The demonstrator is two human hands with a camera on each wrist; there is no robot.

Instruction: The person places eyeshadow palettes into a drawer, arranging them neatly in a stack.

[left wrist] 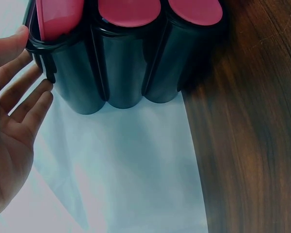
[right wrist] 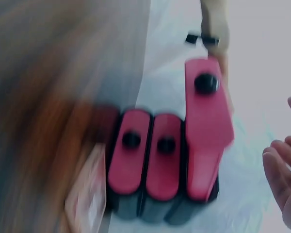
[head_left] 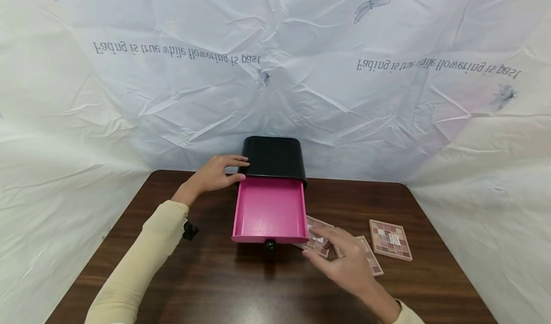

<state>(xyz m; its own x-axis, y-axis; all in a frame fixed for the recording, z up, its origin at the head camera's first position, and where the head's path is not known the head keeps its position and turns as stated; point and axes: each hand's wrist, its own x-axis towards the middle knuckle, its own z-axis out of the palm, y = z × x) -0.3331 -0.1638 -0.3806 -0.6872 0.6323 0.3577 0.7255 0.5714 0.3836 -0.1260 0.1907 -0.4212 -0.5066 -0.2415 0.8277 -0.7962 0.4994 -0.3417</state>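
Note:
A black drawer unit (head_left: 275,156) stands at the table's far side, its pink top drawer (head_left: 271,209) pulled out with nothing inside. Two more pink drawers (right wrist: 133,150) below are shut, each with a round black knob. My left hand (head_left: 218,173) rests on the unit's left side near the top edge, fingers extended. Right of the drawer, my right hand (head_left: 344,262) hovers with loosely bent fingers and holds nothing. Beneath and beside it lie a makeup palette (head_left: 318,240) partly hidden by the drawer and another palette (head_left: 373,263) partly covered by the hand.
A third palette (head_left: 391,240) lies farther right on the dark wooden table (head_left: 202,276). White printed sheeting (head_left: 206,94) hangs behind the table and at both sides. The right wrist view is blurred.

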